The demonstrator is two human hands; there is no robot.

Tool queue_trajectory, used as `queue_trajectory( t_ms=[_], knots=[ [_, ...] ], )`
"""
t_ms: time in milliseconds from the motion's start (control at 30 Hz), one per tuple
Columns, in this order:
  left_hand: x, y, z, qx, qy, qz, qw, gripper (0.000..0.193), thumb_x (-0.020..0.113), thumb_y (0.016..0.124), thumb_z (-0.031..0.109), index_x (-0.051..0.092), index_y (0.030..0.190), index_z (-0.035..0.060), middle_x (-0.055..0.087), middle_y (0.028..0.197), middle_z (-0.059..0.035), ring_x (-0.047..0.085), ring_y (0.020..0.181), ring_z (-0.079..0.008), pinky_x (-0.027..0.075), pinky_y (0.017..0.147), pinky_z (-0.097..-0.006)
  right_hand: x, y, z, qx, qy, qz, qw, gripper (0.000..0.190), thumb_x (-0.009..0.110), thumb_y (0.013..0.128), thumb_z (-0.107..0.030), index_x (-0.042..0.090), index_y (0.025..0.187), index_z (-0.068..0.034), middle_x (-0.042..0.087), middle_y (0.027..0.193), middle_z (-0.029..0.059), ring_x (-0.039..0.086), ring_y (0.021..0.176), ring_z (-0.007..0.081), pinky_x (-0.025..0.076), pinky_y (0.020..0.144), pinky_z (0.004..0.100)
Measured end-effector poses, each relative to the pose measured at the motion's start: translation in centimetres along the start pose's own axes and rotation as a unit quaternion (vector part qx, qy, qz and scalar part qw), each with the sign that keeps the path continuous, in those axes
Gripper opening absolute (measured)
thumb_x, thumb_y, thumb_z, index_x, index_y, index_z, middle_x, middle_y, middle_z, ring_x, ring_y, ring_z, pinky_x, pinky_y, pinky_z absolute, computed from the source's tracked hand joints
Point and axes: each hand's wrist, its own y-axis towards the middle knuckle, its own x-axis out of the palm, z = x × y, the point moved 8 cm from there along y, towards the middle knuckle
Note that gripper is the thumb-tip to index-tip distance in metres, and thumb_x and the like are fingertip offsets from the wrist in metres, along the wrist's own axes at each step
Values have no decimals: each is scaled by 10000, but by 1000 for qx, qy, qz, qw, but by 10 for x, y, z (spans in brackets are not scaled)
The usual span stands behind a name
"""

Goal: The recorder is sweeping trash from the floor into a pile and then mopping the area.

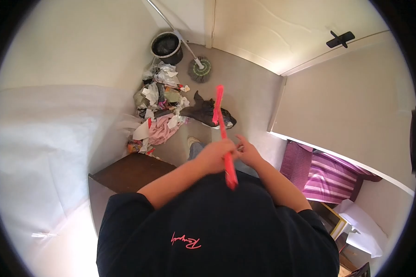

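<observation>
My left hand [217, 155] is closed around a long bright red strip [223, 128]. The strip is folded at its far end and hangs down to my dark shirt at the near end; blur hides its material. Close beside it on the right is my right hand [250, 154], index finger stretched out. Whether its other fingers pinch something small cannot be made out. Beyond the hands, a black plastic bag [206, 112] lies on the floor, its side bulging. A heap of mixed rubbish [163, 93], with papers, wrappers and plastic, spreads left of it, including a pink cloth [163, 128].
A black bucket [176, 57] stands against the far wall. A mop [200, 69] leans beside it. Left of me is a brown wooden cabinet [135, 169]. To the right are a door with a black handle [340, 39] and a purple striped cover [332, 176].
</observation>
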Motion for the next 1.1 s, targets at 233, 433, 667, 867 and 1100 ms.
queue_trajectory(
  t_ms=[233, 433, 667, 867, 1100],
  knots=[
    [80, 44, 65, -64, -25, -94, 993, 237, 714, 861, 241, 556, 893, 67, 590, 903, -113, 613, 824, -330, 492, 699, -405, -59, -18, 0, -125, 66, 99, 985, 401, 724, 848, -177, 558, 1200, -84, 664, 915, 116, 668, 869, 266, 533, 758, 374],
    [127, 53, 80, -34, -78, -109, 990, 259, 714, 871, 263, 546, 937, 77, 594, 966, -107, 613, 849, -326, 490, 734, -408, -91, -28, 40, -50, -135, 118, 982, 328, 675, 885, -349, 580, 1056, -87, 653, 852, 161, 644, 817, 389, 503, 698, 464],
    [109, 52, -17, -111, -78, -85, 987, 211, 676, 897, 253, 577, 927, 69, 612, 931, -143, 609, 901, -344, 471, 788, -436, -14, 33, 193, -37, -4, 6, 999, 472, 667, 863, -461, 574, 1139, -90, 690, 957, 204, 675, 914, 405, 532, 766, 442],
    [59, 20, -77, -149, -119, -108, 976, 206, 662, 901, 256, 604, 965, 69, 629, 934, -155, 607, 904, -355, 476, 803, -444, 25, 59, 133, 8, -90, -32, 995, 513, 681, 861, -450, 544, 1195, -84, 679, 1004, 185, 672, 958, 328, 527, 799, 400],
    [-50, -7, -122, -152, -133, -32, 979, 199, 636, 907, 254, 594, 965, 67, 633, 907, -149, 629, 894, -349, 488, 767, -450, 103, 140, 158, 178, 252, -60, 949, 437, 658, 928, -380, 544, 1203, -59, 644, 1049, 108, 646, 964, 241, 509, 846, 359]
  ],
)
